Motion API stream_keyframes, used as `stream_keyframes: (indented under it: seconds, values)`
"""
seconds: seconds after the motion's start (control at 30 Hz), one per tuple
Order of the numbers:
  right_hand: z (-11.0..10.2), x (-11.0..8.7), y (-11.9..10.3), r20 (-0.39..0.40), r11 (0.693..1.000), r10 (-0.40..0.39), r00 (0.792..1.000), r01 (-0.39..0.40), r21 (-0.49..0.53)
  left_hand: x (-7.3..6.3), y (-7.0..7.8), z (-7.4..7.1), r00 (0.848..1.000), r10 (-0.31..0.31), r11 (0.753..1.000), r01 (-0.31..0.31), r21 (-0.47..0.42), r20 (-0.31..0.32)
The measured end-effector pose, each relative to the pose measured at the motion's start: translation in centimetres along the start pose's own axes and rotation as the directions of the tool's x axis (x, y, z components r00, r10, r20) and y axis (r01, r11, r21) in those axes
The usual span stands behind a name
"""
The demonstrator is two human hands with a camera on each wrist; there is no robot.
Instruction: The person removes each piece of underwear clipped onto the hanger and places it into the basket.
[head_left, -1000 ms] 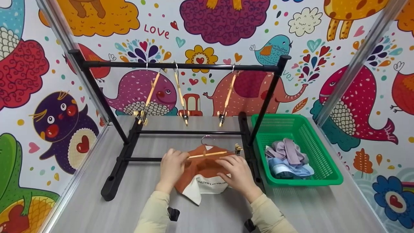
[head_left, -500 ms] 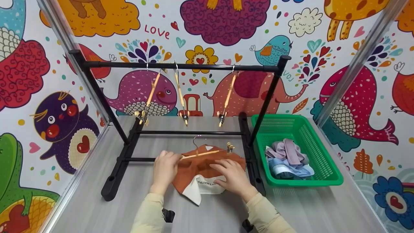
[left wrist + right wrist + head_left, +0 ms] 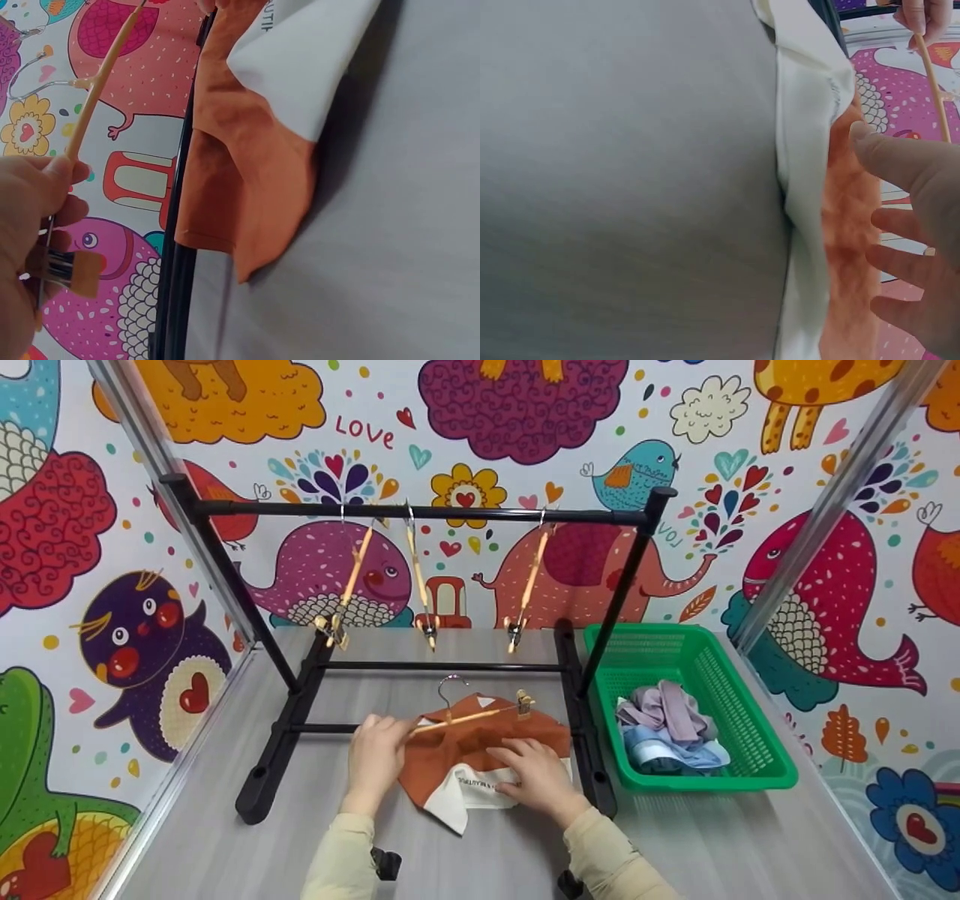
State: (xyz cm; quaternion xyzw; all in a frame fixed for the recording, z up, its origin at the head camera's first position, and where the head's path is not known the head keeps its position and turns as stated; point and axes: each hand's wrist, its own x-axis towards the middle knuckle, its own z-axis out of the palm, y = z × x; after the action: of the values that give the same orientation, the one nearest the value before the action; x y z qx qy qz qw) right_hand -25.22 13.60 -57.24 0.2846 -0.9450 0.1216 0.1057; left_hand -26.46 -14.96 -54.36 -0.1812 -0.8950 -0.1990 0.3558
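Observation:
My left hand (image 3: 377, 755) grips one end of a wooden clip hanger (image 3: 472, 716), its thumb and fingers around the bar beside a clip (image 3: 79, 271). The hanger's metal hook (image 3: 444, 684) points away, and its other clip (image 3: 524, 703) sticks out to the right. Below it on the table lies a small rust-orange garment (image 3: 429, 771) with a white, lettered lower part (image 3: 484, 793), crumpled and partly turned over. Over the garment's right side is my right hand (image 3: 536, 776), fingers spread and slightly bent, holding nothing; the right wrist view shows its thumb (image 3: 885, 154) overlapping the orange cloth.
A black rack (image 3: 480, 515) stands behind, with three wooden clip hangers hanging from its top bar. Its lower bars (image 3: 442, 667) and feet (image 3: 259, 784) frame the garment. At right, a green basket (image 3: 757, 720) holds crumpled lilac and blue clothes (image 3: 671, 731).
My left hand has moved left with the hanger, whose hook has shifted left too. My right hand has also slid slightly left over the garment, which stays on the table.

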Motion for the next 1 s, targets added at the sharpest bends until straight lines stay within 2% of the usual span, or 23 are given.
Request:
stream_keyframes:
  seconds: [0.43, 0.73, 1.0]
  values:
    - [1.3, -0.6, 0.7, 0.108, 0.995, 0.094, 0.99, -0.097, 0.018, -0.1, -0.2, -0.3, 1.0, -0.008, 1.0, 0.008, 0.007, 0.023]
    - [1.2, -0.6, 0.9, 0.084, 0.993, 0.115, 0.99, -0.115, -0.001, -0.4, -0.5, -0.4, 1.0, -0.015, 0.999, 0.014, 0.035, 0.027]
    - [1.4, -0.8, 0.7, 0.045, 0.994, 0.108, 0.993, -0.108, 0.006, -0.7, -0.7, -0.4, 0.999, -0.039, 0.999, 0.039, 0.005, 0.025]
